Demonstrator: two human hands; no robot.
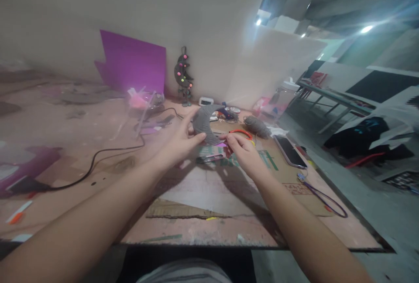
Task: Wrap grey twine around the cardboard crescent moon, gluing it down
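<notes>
A grey crescent wrapped in yarn is held up over the cardboard. My left hand grips its outer curve between thumb and fingers. At the lower tip, my right hand is closed in a pinch; whether a strand of yarn is also between those fingers cannot be made out. Just behind the right hand lie red-orange handles, perhaps of scissors. A ball of grey yarn rests farther back to the right. Beneath the crescent, a dark cutter-like tool lies on the cardboard.
Against the white wall hangs a dark crescent ornament with coloured pompoms. A purple sheet leans beside it. A phone and a cord loop lie at right. On the left are a purple glue gun and black cable.
</notes>
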